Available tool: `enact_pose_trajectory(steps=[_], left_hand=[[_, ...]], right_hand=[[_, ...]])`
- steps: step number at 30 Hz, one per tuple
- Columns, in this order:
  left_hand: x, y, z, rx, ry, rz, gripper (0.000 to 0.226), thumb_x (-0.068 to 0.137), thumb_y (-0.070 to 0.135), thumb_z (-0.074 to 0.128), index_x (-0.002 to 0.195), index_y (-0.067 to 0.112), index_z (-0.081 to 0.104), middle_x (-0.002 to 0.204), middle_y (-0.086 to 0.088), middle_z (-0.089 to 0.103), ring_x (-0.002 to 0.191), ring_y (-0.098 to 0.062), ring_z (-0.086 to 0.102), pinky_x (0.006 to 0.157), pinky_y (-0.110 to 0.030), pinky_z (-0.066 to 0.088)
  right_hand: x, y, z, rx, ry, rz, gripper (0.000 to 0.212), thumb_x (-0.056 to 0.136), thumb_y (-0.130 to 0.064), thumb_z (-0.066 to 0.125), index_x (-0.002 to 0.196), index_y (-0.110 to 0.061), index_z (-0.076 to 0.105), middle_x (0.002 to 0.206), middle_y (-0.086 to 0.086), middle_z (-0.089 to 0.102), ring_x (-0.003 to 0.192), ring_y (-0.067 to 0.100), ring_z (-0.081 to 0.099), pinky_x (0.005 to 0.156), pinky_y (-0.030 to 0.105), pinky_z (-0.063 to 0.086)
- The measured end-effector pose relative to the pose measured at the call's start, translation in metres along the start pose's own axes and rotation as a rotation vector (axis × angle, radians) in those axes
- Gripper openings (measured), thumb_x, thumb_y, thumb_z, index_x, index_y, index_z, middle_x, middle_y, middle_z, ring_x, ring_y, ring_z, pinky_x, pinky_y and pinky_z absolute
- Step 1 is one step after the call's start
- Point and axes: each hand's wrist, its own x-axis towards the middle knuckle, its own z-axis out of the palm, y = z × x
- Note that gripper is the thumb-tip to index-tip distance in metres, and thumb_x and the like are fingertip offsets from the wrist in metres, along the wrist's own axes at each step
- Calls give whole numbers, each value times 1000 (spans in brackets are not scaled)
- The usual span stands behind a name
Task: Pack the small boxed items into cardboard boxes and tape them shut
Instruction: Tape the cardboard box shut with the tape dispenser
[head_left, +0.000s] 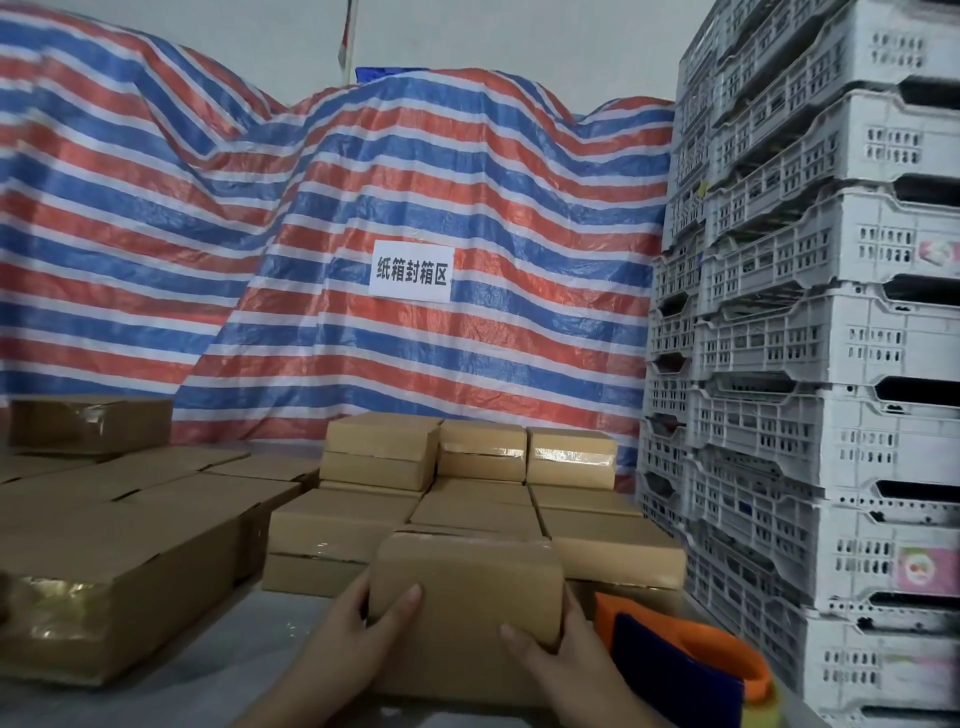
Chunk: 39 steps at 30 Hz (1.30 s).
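Observation:
A closed cardboard box (467, 587) is held up in front of me at the bottom centre. My left hand (358, 629) grips its left side with the thumb across the near face. My right hand (561, 649) grips its lower right corner. Behind it, several taped small cardboard boxes (478, 483) are stacked in rows on the table. An orange and blue tape dispenser (685, 665) lies just right of my right hand.
Larger cardboard boxes (119, 561) fill the left of the grey table (223, 691). A tall stack of white plastic crates (831, 364) stands at the right. A striped red, white and blue tarpaulin (311, 234) with a paper sign (411, 271) hangs behind.

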Motion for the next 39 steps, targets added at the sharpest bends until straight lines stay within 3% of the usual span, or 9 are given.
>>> enact_pose_trajectory(steps=[6, 12, 17, 20, 23, 27, 31, 34, 39], left_hand=[[18, 63, 14, -80, 169, 102, 22, 84, 56, 62, 87, 36, 55, 90, 17, 61, 81, -1, 56, 57, -22, 42], [115, 139, 24, 31, 266, 178, 60, 87, 68, 50, 121, 18, 54, 98, 8, 56, 83, -10, 54, 58, -23, 40], [201, 130, 35, 179, 213, 155, 58, 92, 63, 47, 126, 16, 52, 106, 3, 54, 79, -8, 47, 67, -25, 38], [234, 103, 43, 294, 90, 200, 49, 90, 66, 49, 119, 26, 47, 109, 10, 54, 74, 3, 42, 56, -16, 30], [259, 83, 45, 405, -105, 255, 71, 77, 67, 66, 134, 36, 36, 119, 19, 48, 86, 3, 45, 65, -14, 36], [288, 71, 43, 768, -9, 353, 84, 65, 75, 69, 134, 39, 39, 127, 13, 52, 107, -7, 48, 80, -25, 40], [307, 74, 37, 1319, 166, 486, 100, 62, 94, 38, 135, 27, 50, 148, 1, 40, 141, -25, 27, 112, -45, 25], [315, 68, 31, 1360, 108, 421, 103, 66, 95, 34, 138, 23, 50, 155, -3, 34, 146, -25, 18, 117, -46, 15], [321, 48, 31, 1252, 104, 322, 98, 72, 90, 37, 146, 27, 37, 153, -1, 39, 141, -24, 32, 116, -45, 23]], right_hand=[[16, -38, -10, 204, 283, -130, 82, 60, -61, 76, 134, -36, 50, 110, -18, 66, 97, -2, 65, 77, 16, 51], [111, -96, -54, 247, 254, -62, 90, 72, -65, 74, 149, -38, 36, 133, -8, 60, 118, 23, 59, 99, 52, 49], [199, -97, -72, 293, 216, 200, 67, 84, -61, 68, 134, -21, 47, 111, 3, 63, 93, 28, 63, 60, 39, 52], [239, -79, -77, 257, 180, 301, 64, 87, -60, 66, 129, -14, 54, 101, 9, 61, 89, 30, 60, 69, 43, 52], [270, -65, -77, 224, 152, 410, 60, 87, -62, 64, 123, -17, 47, 95, 13, 54, 83, 37, 56, 70, 60, 49], [301, -51, -75, 227, 134, 528, 56, 89, -64, 60, 118, -20, 39, 94, 15, 47, 82, 41, 51, 94, 75, 38], [318, -46, -76, 174, 136, 559, 51, 92, -61, 58, 98, -11, 49, 94, 15, 54, 89, 40, 55, 94, 68, 39], [330, -40, -69, 140, 114, 500, 41, 92, -55, 57, 99, -15, 62, 90, 15, 66, 84, 34, 62, 85, 50, 49], [340, -22, -56, 200, 96, 412, 40, 95, -55, 54, 106, -19, 68, 94, 12, 73, 92, 30, 67, 86, 44, 54]])
